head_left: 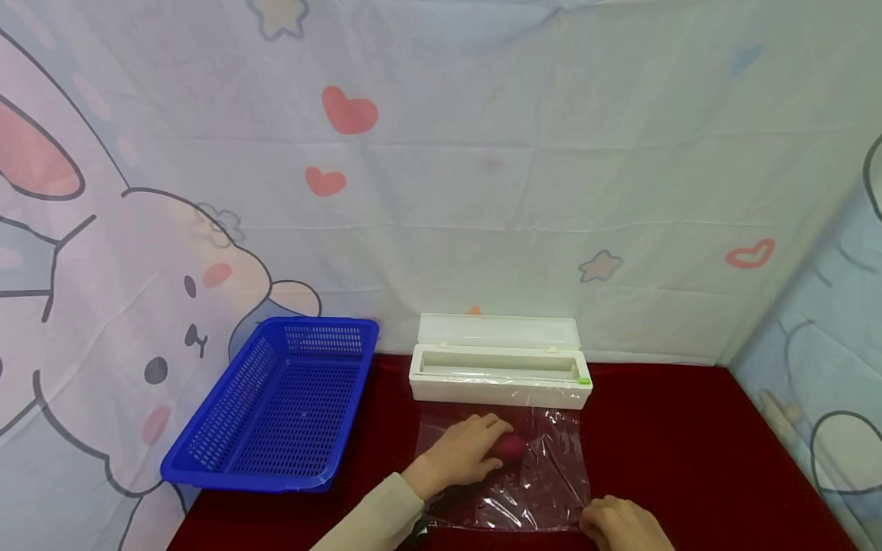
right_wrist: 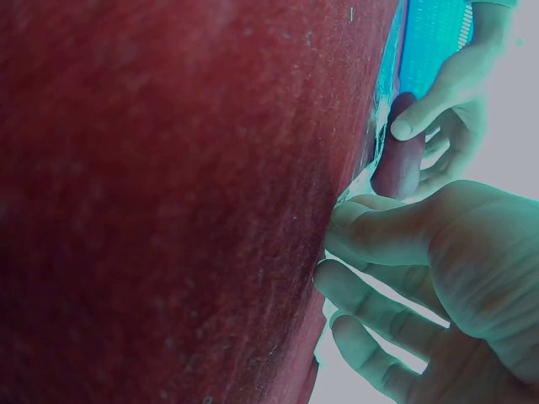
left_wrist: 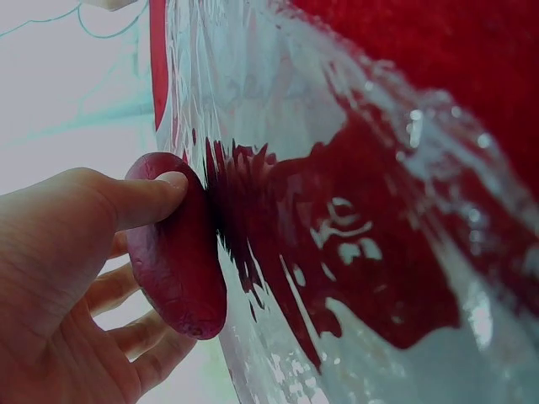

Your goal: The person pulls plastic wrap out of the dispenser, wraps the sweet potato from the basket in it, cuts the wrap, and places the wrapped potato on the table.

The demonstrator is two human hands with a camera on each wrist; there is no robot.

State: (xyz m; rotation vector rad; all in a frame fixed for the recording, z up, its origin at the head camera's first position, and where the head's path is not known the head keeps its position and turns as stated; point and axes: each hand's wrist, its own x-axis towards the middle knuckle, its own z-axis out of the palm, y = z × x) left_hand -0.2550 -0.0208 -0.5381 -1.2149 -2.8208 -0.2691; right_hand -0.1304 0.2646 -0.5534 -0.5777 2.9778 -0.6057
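Note:
A dark red, oblong sweet potato (head_left: 509,448) sits on a sheet of clear cling film (head_left: 544,490) spread over the dark red cloth. My left hand (head_left: 463,453) grips it, thumb on one side and fingers around the other, as the left wrist view shows closely (left_wrist: 178,261). At the film's near right corner my right hand (head_left: 623,523) pinches the edge between thumb and forefinger, with the other fingers loosely bent. Behind the sweet potato stands a white cling film dispenser (head_left: 499,392), its lid (head_left: 499,330) raised; the film runs out over its front edge.
A blue plastic basket (head_left: 338,428) with slotted walls stands left of the film. The red cloth (head_left: 661,436) covers the table. A printed fabric backdrop (head_left: 441,260) hangs close behind the dispenser, and another side of it rises at the right.

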